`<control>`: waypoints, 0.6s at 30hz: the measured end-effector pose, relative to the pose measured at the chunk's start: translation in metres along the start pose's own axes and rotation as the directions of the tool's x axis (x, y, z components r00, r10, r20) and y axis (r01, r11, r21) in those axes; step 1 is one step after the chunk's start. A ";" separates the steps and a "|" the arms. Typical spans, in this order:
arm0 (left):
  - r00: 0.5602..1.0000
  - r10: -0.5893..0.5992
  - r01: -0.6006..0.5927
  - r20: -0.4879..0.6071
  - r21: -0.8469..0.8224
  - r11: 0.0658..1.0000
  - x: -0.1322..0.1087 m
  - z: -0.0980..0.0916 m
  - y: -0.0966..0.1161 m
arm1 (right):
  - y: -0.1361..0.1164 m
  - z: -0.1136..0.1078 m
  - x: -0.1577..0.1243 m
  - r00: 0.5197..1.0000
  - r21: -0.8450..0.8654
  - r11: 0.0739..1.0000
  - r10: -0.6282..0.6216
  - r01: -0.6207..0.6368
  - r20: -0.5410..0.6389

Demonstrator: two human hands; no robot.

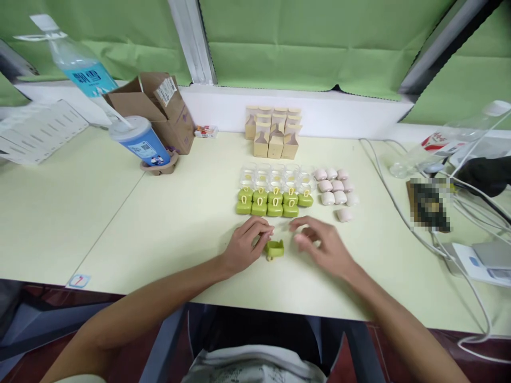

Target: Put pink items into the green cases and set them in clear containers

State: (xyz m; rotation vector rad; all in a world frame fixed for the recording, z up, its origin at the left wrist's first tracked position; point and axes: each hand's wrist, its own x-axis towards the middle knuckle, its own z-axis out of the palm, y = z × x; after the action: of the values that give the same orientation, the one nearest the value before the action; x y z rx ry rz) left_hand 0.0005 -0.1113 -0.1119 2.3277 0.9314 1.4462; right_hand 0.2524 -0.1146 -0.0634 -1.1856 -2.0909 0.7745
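Observation:
A small green case [275,249] with a cream loop at its front stands open on the table between my hands. My left hand [248,243] is at its left edge, fingertips pinched together; whatever they hold, if anything, is too small to make out. Just right of the case, my right hand [321,242] hovers with thumb and fingers apart, slightly blurred, and nothing shows in it. Beyond my hands, several closed green cases [274,207] with cream loops stand in two rows. Behind them sit several clear plastic containers [277,175], with several pale pink and white rounded cases [337,185] to the right.
Open tan cardboard boxes [276,142] stand by the wall. At the left are a blue cup [143,146] in a holder, a brown carton [170,114] and a large bottle [90,74]. Cables [385,183], a clear bottle [443,141] and a white device [479,263] occupy the right side.

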 end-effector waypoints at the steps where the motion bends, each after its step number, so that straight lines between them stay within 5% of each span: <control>1: 1.000 0.003 -0.003 -0.007 0.011 1.000 0.000 0.000 0.000 | -0.005 0.012 -0.002 0.997 0.058 0.998 -0.023 0.019 0.070; 6: 1.000 -0.010 0.010 0.017 0.041 0.999 0.003 -0.001 0.001 | -0.006 0.045 -0.010 0.970 -0.079 0.980 -0.165 0.181 0.177; 10: 0.998 -0.064 0.064 -0.004 0.023 0.998 0.007 -0.004 0.001 | 0.000 0.030 -0.006 0.979 -0.010 0.979 -0.204 0.205 0.027; 14: 0.996 -0.087 0.088 -0.034 0.021 0.996 0.010 -0.007 0.000 | 0.009 -0.001 0.005 0.968 0.192 0.981 0.047 0.001 -0.248; 18: 0.994 -0.104 0.105 -0.031 0.017 0.994 0.011 -0.008 -0.001 | 0.021 -0.026 0.012 0.938 0.429 0.881 0.297 -0.197 -0.178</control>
State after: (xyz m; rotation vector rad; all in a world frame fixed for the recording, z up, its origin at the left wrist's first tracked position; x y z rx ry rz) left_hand -0.0036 -0.1052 -0.1007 2.2400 1.0626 1.4409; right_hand 0.2777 -0.0899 -0.0598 -1.2515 -1.5012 1.0662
